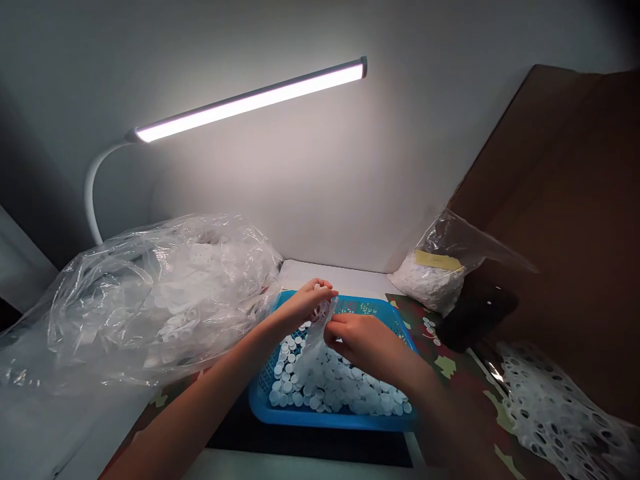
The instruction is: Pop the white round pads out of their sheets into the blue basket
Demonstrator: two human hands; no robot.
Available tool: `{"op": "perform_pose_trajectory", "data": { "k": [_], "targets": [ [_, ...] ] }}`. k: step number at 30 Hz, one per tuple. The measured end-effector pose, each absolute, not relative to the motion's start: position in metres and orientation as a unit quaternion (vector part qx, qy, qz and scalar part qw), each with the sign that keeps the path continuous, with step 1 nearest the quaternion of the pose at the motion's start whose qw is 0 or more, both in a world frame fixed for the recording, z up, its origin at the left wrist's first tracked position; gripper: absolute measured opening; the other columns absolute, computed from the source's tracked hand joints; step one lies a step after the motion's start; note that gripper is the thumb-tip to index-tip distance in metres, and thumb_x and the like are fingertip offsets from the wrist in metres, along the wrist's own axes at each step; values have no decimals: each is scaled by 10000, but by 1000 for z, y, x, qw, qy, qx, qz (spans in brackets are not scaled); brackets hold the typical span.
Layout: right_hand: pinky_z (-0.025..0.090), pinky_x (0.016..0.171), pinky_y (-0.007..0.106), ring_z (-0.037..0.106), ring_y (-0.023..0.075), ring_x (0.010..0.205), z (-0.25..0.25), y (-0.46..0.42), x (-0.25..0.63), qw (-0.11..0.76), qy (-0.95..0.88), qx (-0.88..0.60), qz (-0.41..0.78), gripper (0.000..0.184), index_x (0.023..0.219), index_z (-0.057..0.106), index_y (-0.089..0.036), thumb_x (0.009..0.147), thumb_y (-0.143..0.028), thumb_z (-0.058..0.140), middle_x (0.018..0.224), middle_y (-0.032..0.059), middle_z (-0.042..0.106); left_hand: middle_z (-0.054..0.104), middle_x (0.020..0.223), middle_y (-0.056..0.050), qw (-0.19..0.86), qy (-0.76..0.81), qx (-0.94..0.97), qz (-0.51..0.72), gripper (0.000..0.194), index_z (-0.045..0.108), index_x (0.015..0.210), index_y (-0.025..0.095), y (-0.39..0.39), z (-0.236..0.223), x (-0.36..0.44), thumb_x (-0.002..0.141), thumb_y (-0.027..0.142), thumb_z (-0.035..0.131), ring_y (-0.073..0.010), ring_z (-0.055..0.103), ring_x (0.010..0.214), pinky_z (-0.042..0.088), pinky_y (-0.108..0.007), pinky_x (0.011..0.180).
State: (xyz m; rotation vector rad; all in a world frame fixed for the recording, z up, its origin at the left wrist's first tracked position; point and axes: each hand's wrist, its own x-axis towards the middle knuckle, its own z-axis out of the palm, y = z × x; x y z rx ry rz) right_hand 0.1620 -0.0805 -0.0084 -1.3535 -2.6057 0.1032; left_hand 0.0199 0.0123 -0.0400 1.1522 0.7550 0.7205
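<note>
Both hands meet over a blue plastic basket (pixel 280 412) filled with several small white discs (pixel 345 390). My left hand (pixel 305 303) has its fingers curled and pinched on a thin translucent white strip (pixel 320 333) that hangs down into the basket. My right hand (pixel 363 340) is closed on the same strip from the right side. The strip's exact shape is hard to make out against the discs.
A large crumpled clear bag (pixel 150 300) with white material lies left. A smaller clear bag (pixel 440 270) of white pieces stands right, beside a brown cardboard panel (pixel 560 220). Punched white sheet scrap (pixel 555 407) lies at lower right. A lit bar lamp (pixel 250 100) hangs overhead.
</note>
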Motion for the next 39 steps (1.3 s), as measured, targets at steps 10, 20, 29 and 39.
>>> {"op": "perform_pose_trajectory", "data": {
  "k": [10,20,29,39],
  "targets": [
    [384,607,250,623,202,819,-40,-65,170,-20,-846,-518,127,126,895,640,-183,775,-179,604,953,59,631,450,477,95,551,378,710,222,236,544,824,196,16,-57,9,625,114,640,-93,387,411,225,-211,430],
    [331,572,238,619,184,769,-49,-50,168,48,-835,-542,85,196,852,626,-188,891,-351,523,860,50,653,505,506,69,522,406,719,214,195,494,855,211,23,-71,9,682,130,533,-125,458,335,328,-224,411],
    [358,609,241,612,174,799,-46,-49,162,155,-830,-534,30,145,956,565,-184,914,-310,507,968,44,644,515,545,29,561,384,694,237,333,464,765,197,23,-60,13,841,522,460,-110,455,371,318,-222,388],
    [445,673,253,621,162,820,-47,-49,163,271,-819,-506,1,98,973,574,-184,902,-175,507,1016,56,634,481,550,68,575,370,669,291,305,499,957,184,22,-57,12,780,412,595,-76,415,419,288,-168,402]
  ]
}}
